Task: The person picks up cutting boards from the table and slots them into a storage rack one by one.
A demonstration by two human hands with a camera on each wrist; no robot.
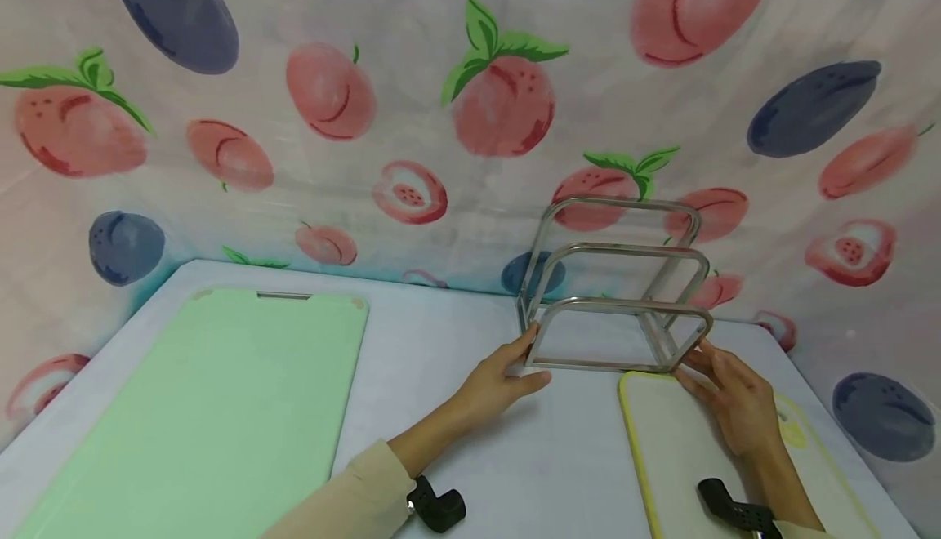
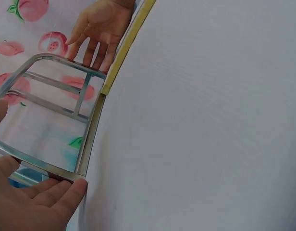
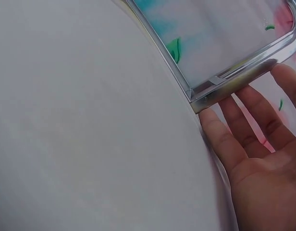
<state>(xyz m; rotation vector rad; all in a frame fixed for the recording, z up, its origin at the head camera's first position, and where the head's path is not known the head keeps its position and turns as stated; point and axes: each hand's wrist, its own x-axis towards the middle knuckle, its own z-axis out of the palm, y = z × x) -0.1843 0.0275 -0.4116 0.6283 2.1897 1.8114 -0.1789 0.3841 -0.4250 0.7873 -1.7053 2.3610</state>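
Two-handed side contact, no clenching.
We are observing the left hand [image 1: 496, 389] and right hand [image 1: 738, 398] touching, with extended fingers, opposite sides of a silver, round-cornered metal-tube rack [image 1: 613, 304] on the white-covered table [image 1: 577, 465], just beyond a white, yellow-edged rectangular board [image 1: 684, 457]; we are advising even, level pressure, guarding against snagging that edge.

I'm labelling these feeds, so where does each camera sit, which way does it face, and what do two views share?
Head: worn on the head, facing forward and down at the three-loop metal rack, green cutting board and yellow-edged cutting board; both hands and forearms show.
Left wrist: on that wrist, facing the rack; the left hand is near, the right hand beyond.
Right wrist: on that wrist, facing a rack corner; only the right hand shows.
Shared: both wrist views show the rack and right hand.
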